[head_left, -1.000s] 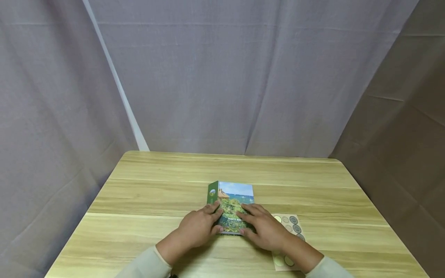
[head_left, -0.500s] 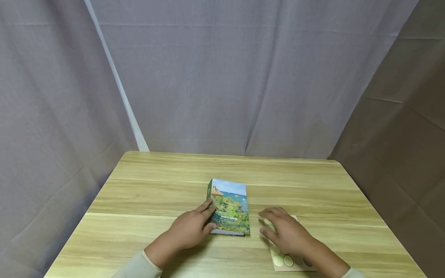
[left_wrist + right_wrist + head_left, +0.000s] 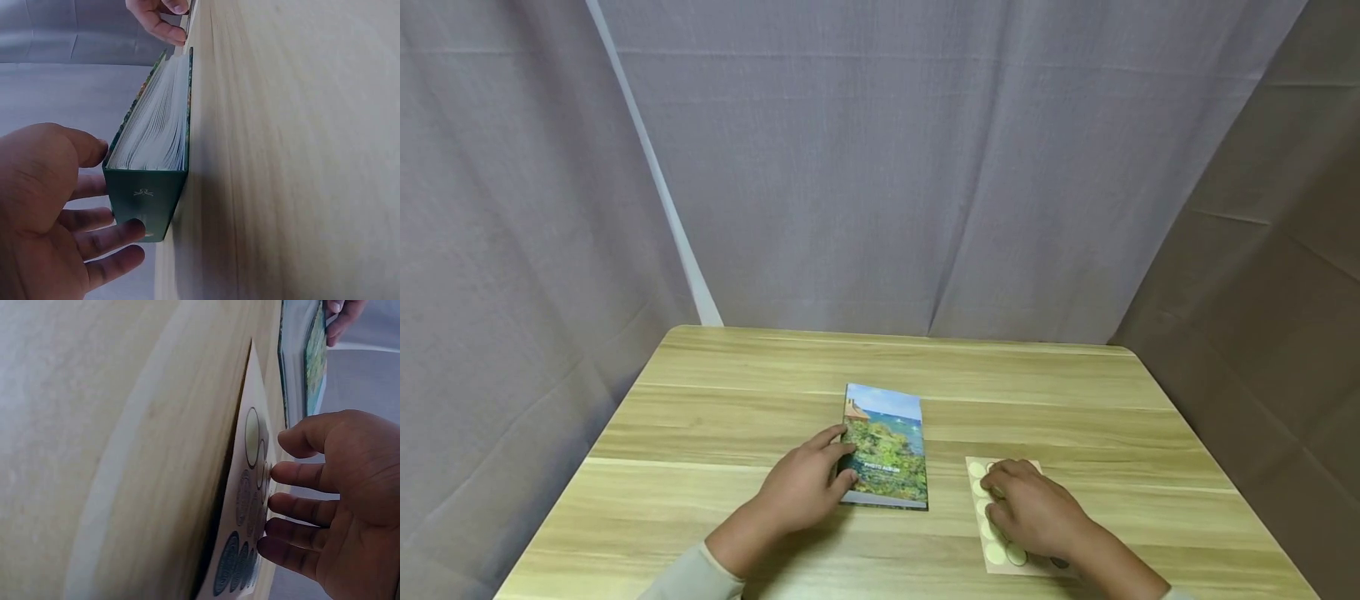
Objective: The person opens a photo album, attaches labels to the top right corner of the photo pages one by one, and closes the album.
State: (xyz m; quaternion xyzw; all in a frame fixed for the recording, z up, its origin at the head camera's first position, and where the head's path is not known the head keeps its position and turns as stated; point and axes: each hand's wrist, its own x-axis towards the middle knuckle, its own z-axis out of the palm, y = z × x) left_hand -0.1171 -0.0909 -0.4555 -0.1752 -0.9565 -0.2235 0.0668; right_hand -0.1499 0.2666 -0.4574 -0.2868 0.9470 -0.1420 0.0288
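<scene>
A photo album [image 3: 887, 446] with a painted seaside cover lies flat on the table, its green spine [image 3: 145, 199] facing left. My left hand [image 3: 801, 487] rests against the spine side, fingertips touching the cover's left edge, fingers loosely extended. To the right lies a sheet of round stickers [image 3: 996, 552], some yellow and some dark. Over that sheet is my right hand [image 3: 1037, 508], its fingertips at the sheet's surface. In the right wrist view, those fingers [image 3: 300, 506] are nearly straight and grip nothing. Part of the sheet is hidden under this hand.
The wooden table [image 3: 737, 367] reaches back to a grey curtain [image 3: 850, 183]. More curtain hangs at the left and right sides. A strip of table separates the album from the sticker sheet.
My right hand has left the album and moved right onto the sticker sheet. The album has shifted left, with my left hand staying at its left edge.
</scene>
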